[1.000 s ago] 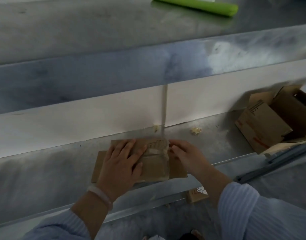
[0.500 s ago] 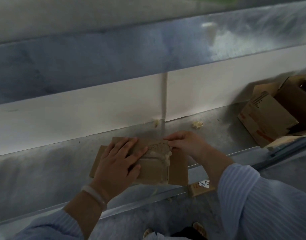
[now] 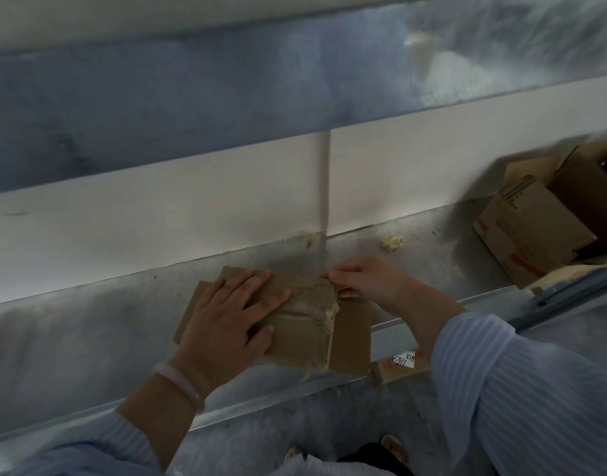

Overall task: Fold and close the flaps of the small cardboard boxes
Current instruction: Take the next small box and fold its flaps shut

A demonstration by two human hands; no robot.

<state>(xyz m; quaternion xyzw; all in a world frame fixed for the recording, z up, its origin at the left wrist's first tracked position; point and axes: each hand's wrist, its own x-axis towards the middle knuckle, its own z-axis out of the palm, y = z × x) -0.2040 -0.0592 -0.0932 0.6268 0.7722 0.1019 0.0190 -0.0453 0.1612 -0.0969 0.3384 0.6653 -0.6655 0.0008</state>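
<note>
Head view: since a second ago, right hand has shifted from the box's right side to its far right corner; left hand unmoved. Left hand flat, fingers straight and spread, pressing flattened cardboard box onto metal ledge, near front lip. Right fingers curled, pinching box's torn far edge.

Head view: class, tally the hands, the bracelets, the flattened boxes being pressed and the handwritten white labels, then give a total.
hands: 2, left hand and right hand
bracelet: 1
flattened box: 1
white label: 1
total: 5
</note>
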